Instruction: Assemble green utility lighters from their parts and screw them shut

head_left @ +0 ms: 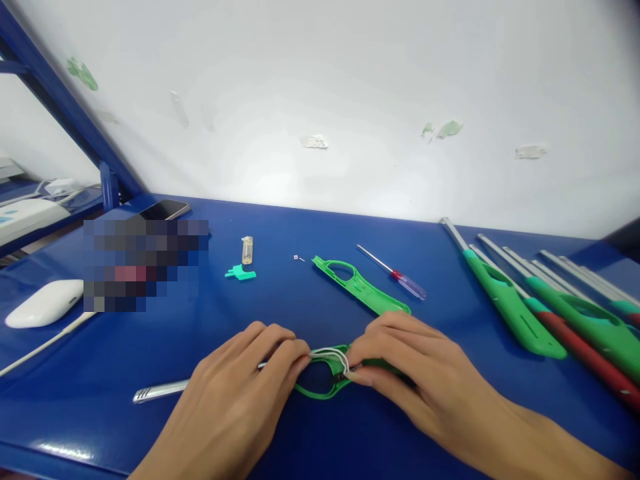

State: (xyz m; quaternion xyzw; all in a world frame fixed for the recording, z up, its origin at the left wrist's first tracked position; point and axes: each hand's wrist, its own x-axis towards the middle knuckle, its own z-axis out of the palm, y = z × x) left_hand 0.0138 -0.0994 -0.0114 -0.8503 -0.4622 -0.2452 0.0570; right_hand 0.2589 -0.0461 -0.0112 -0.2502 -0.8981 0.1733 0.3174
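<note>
An opened green long-nosed lighter (pixel 320 396) lies across the front of the table, its silver tube (pixel 160 391) sticking out at the left. My left hand (pixel 240 393) is closed in a pinch at the neck of the lighter, beside its ring-shaped trigger opening. Thin white wires (pixel 331 351) curve over that opening between my hands. The fingers of my right hand (pixel 420 373) pinch the lighter's handle end, close to a small dark part (pixel 340 377); they hide much of what lies beneath. Just beyond my right hand is the loose green half-shell (pixel 367 291), hollow side up.
Behind lie a screwdriver (pixel 411 285), a clear-looking small tank (pixel 247 251), a teal trigger piece (pixel 242 273) and tiny parts (pixel 296 257). Several assembled lighters (pixel 515 307) line the right. A white case (pixel 45 303), cable (pixel 40 351) and phone (pixel 167 210) are left; a white wall stands behind.
</note>
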